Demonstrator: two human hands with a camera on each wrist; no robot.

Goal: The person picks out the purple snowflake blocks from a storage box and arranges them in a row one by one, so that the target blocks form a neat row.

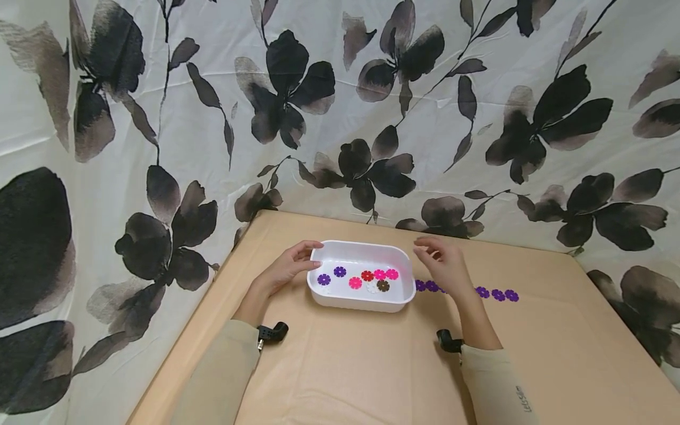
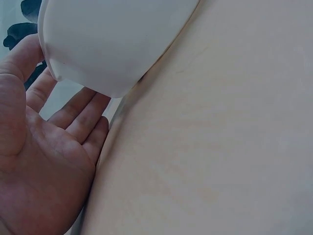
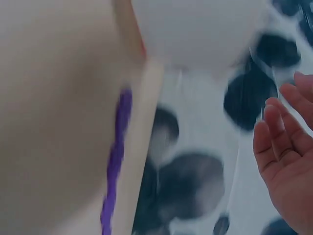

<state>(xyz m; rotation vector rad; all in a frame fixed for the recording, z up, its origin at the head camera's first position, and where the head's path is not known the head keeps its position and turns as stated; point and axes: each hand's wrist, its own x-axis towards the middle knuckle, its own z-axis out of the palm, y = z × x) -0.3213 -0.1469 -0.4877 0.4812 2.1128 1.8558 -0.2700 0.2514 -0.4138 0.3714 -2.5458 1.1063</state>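
Observation:
A white plastic tray [image 1: 361, 305] sits on the table, holding small flower-shaped pieces: purple [image 1: 339, 271], pink [image 1: 355, 283], red [image 1: 367, 275], brown [image 1: 383, 285] and white ones. My left hand [image 1: 284, 268] holds its left end, thumb at the rim and fingers around the corner, as the left wrist view also shows. Just off the tray's right end, my right hand [image 1: 445, 262] is raised with loosely bent fingers and nothing visible in them. Below it, a row of purple flower pieces [image 1: 497, 294] runs rightward from the tray, partly hidden by the hand and wrist.
A tan cloth covers the table [image 1: 372, 366]. Behind it and along the left hangs a white curtain [image 1: 319, 165] printed with dark flowers. Each wrist carries a black camera mount, such as the left mount [image 1: 273, 332].

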